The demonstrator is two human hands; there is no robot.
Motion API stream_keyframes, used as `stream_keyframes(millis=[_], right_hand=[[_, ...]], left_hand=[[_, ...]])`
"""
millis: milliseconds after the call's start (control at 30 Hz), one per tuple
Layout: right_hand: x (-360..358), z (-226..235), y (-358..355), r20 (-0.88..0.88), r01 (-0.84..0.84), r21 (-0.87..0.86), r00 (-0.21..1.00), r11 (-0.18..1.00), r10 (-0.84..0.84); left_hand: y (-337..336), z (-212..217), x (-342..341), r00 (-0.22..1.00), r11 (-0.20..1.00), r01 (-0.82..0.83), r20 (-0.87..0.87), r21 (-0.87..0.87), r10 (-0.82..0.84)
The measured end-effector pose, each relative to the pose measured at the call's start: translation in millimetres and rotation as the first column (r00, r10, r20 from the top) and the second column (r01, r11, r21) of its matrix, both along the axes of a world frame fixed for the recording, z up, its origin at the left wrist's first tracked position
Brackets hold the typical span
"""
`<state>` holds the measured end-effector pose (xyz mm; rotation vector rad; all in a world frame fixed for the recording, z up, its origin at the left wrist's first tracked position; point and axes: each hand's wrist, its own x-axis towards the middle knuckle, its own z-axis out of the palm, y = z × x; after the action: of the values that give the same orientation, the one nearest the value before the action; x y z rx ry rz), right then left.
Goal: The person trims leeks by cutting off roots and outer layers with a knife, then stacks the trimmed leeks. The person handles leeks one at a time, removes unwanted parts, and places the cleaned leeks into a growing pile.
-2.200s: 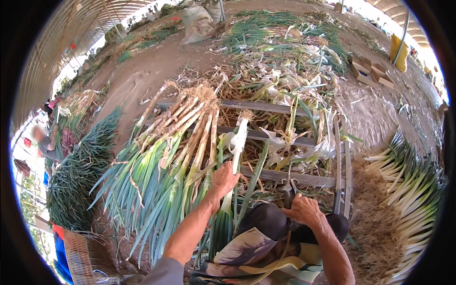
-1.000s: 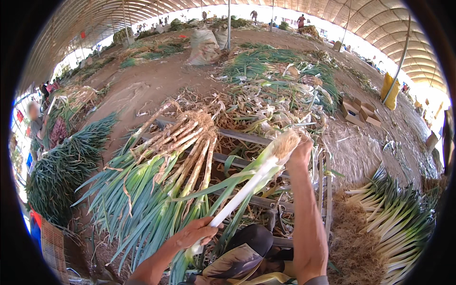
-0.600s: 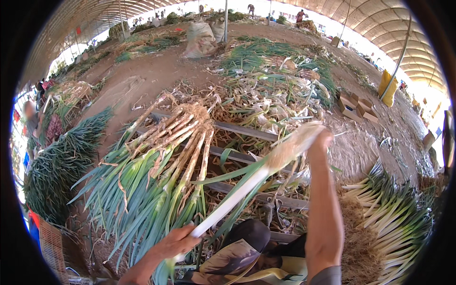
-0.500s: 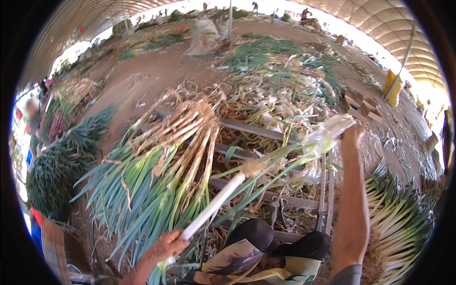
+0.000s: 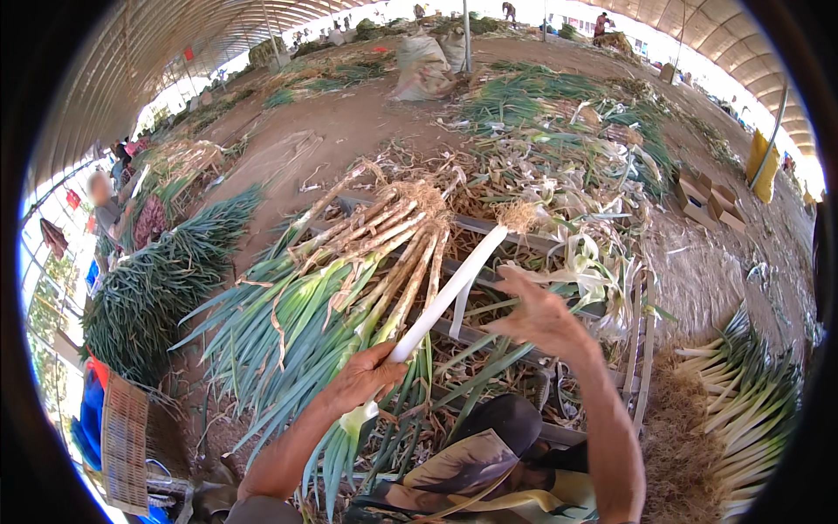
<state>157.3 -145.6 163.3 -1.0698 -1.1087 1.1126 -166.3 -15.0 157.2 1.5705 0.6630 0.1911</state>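
My left hand (image 5: 371,377) is closed around the lower white shaft of a long green onion (image 5: 449,293). The stalk slants up to the right, its bushy roots at the far end and its green leaves hanging below my fist. A loose strip of pale skin (image 5: 461,310) dangles from the shaft. Just right of the stalk is my right hand (image 5: 546,319), fingers stretched and apart, holding nothing I can see. Beyond my left hand lies a heap of unpeeled green onions (image 5: 367,262) with brown dry skins, on a metal rack (image 5: 484,229).
Peeled skins and leaves (image 5: 602,253) litter the ground beyond the rack. Cleaned green onions (image 5: 742,419) lie in a row at right, a dark green pile (image 5: 166,288) at left. Farther off are a stuffed sack (image 5: 425,68), cardboard boxes (image 5: 709,199) and a person (image 5: 109,210).
My right hand has come back leftward from the discarded skins, letting go of the pale peelings. My left hand has raised the green onion and swung its root end up. The view has shifted left.
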Motion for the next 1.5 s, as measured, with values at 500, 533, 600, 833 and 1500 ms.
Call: stream_keyframes(millis=[500, 533, 600, 833, 1500], right_hand=[[66, 91, -67, -0.411, 0.825, 0.117, 0.548, 0.554, -0.729], [84, 80, -78, -0.329, 0.79, 0.157, 0.608, 0.593, -0.723], [69, 73, -82, 0.459, 0.756, -0.089, 0.609, 0.649, -0.646], [-68, 11, -34, 0.844, 0.282, 0.003, 0.515, 0.959, -0.154], [-105, 61, -43, 0.798, 0.384, 0.261, 0.431, 0.886, -0.422]], left_hand=[[10, -25, -24, 0.989, 0.989, -0.145, 0.0, 0.001, 0.145], [13, -18, -19, 0.992, 0.992, -0.127, 0.009, 0.007, 0.127], [21, 2, -1, 0.995, 0.988, -0.096, -0.023, 0.122, 0.099], [38, 53, 52, 0.956, 0.996, -0.067, 0.283, -0.06, 0.082], [17, 76, 121, 0.903, 0.985, 0.085, 0.43, -0.149, -0.013]])
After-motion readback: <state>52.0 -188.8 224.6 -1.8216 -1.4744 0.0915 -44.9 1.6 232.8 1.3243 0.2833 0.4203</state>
